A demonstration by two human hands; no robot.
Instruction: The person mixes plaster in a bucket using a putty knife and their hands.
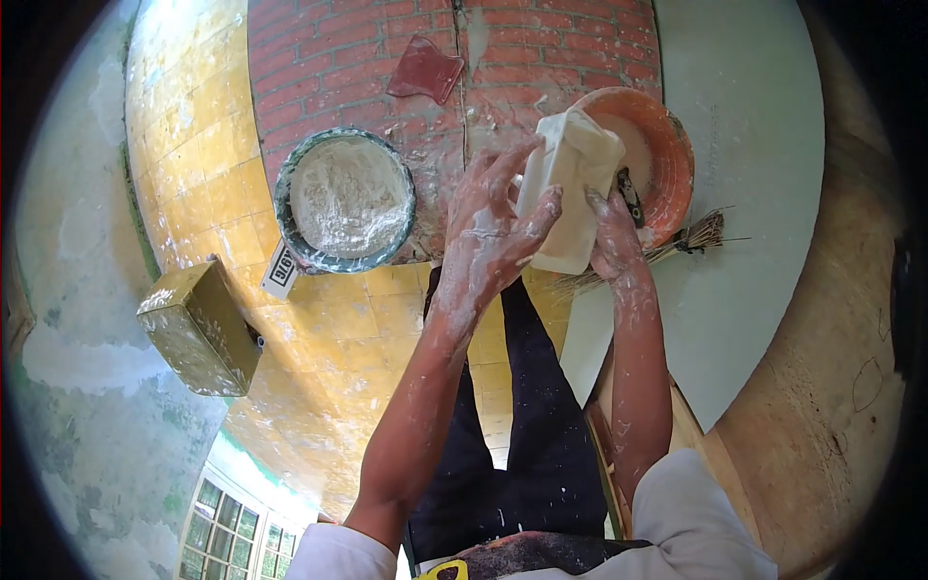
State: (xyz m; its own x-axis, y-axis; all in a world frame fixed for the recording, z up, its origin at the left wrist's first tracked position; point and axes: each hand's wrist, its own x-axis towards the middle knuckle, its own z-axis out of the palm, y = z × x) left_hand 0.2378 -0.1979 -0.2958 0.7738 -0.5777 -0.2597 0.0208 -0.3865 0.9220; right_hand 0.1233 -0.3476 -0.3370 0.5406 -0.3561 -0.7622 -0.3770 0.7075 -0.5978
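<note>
A white rectangular plastic container (565, 213) is held tilted between my two hands, in front of the orange basin. My left hand (493, 213), coated in white paste, grips its left side with thumb and fingers spread around the wall. On the opposite side my right hand (619, 242) holds the container's right edge, the thumb lying against it. Close to the right fingers is a dark-handled tool (630, 198), mostly hidden, overlapping the basin's rim. The orange basin (682, 159) contains pale liquid, and a bucket (282, 198) of white powder stands to the left.
A dark red piece (425, 71) lies on the brick-patterned surface (338, 58). A stick broom (701, 235) rests beside the basin on a pale grey board (744, 193). At left are a greenish box (201, 329) and a printed label (280, 271) on yellow tiles (329, 319).
</note>
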